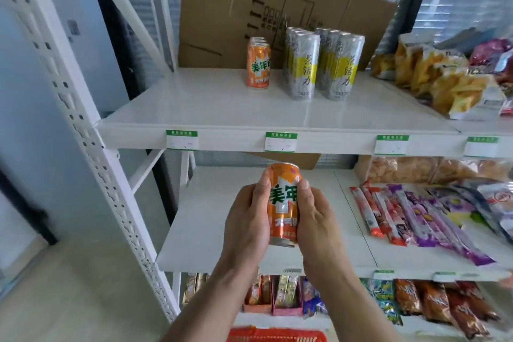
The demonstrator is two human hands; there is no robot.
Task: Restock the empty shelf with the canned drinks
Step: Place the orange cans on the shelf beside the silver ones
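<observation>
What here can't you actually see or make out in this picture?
Head view only:
- Orange row on the top shelf: the front can hides how many stand behind.
- Silver cans: same, the rows' depth is hidden.
- Price tags: print too small.
- Held can: both hands, left and right, cover its sides.
- Red basket: cut off by the bottom edge.

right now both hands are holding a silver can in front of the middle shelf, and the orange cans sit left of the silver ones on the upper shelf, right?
Not quite. The head view shows the left hand and right hand holding an orange can, not a silver one. The rest stands: it is in front of the middle shelf, and the orange cans sit left of the silver cans on the upper shelf.
</observation>
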